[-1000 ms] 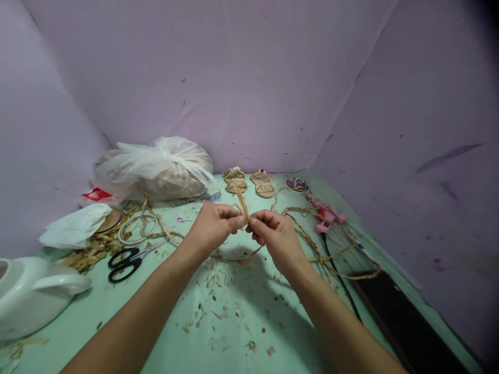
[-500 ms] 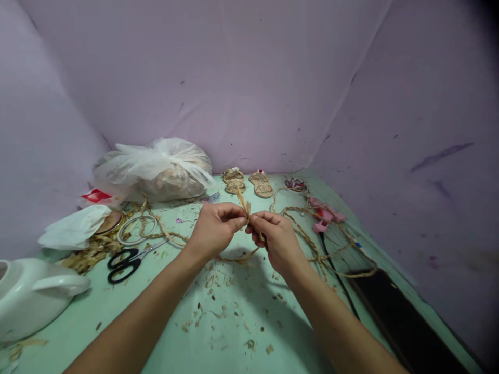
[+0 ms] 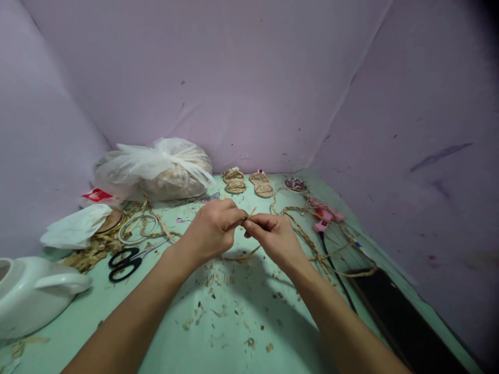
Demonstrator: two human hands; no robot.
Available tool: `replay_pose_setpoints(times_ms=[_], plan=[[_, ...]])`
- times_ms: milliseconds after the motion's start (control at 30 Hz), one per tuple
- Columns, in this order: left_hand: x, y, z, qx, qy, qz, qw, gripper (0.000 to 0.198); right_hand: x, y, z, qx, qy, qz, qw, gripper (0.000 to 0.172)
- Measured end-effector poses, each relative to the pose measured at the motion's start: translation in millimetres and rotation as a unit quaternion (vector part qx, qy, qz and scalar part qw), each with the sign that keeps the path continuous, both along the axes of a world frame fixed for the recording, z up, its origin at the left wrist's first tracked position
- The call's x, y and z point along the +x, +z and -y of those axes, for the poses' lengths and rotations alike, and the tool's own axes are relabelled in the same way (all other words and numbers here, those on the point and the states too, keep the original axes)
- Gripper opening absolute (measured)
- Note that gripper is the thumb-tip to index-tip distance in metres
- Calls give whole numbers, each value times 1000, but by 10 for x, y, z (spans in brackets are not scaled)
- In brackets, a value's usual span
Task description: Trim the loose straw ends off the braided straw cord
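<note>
My left hand (image 3: pixel 213 224) and my right hand (image 3: pixel 275 238) meet above the middle of the table, fingertips pinched together. Between them is a straw-coloured strip of dried plant fibre (image 3: pixel 253 211), its tip poking up past the fingers. Most of the strip is hidden by my fingers. Below the hands, a braided straw cord (image 3: pixel 239 258) lies across the tabletop, partly behind my left hand. Two small woven straw slippers (image 3: pixel 234 182) lie beyond my hands by the back wall.
Black-handled scissors (image 3: pixel 125 264), a white ring (image 3: pixel 137 229) and a white pitcher (image 3: pixel 31 296) are on the left. A knotted plastic bag (image 3: pixel 156 171) sits behind. To the right are a pink glue gun (image 3: pixel 325 214), tangled braided cord (image 3: pixel 307 239) and a black flat object (image 3: pixel 401 317).
My left hand has rolled over, with its back now more upward. Less of the fibre strip shows above my fingers, and its tip leans right. My right hand stays nearly in place.
</note>
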State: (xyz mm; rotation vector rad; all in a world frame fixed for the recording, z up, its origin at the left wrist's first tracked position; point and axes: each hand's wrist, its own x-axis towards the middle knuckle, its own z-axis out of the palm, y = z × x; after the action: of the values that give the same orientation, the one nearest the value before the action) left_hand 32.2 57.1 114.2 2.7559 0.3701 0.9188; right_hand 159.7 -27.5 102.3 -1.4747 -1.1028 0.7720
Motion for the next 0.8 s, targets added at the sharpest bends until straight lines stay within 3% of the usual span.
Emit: replay_pose_setpoints(times_ms=[167,333,433,500,600,700,800], plan=[[-3,39,-8,64,4,9,998,21,34,46,24,-11,11,-50,999,19],[24,59,-11,-103,-28,69,992,20,60,47,21,-1,31,-216,976,14],[32,56,-7,-196,-1,54,979,17,66,41,12,11,18,-256,967,15],[32,49,-1,-213,31,42,976,15,63,34,4,19,-2,-259,966,16],[21,43,1,-180,58,41,981,16,49,22,-11,18,-31,-236,971,17],[0,56,-8,-64,64,71,993,11,34,10,-27,9,-49,-215,975,18],[-11,77,-8,65,34,38,997,33,24,6,-31,-5,-44,-210,977,17]])
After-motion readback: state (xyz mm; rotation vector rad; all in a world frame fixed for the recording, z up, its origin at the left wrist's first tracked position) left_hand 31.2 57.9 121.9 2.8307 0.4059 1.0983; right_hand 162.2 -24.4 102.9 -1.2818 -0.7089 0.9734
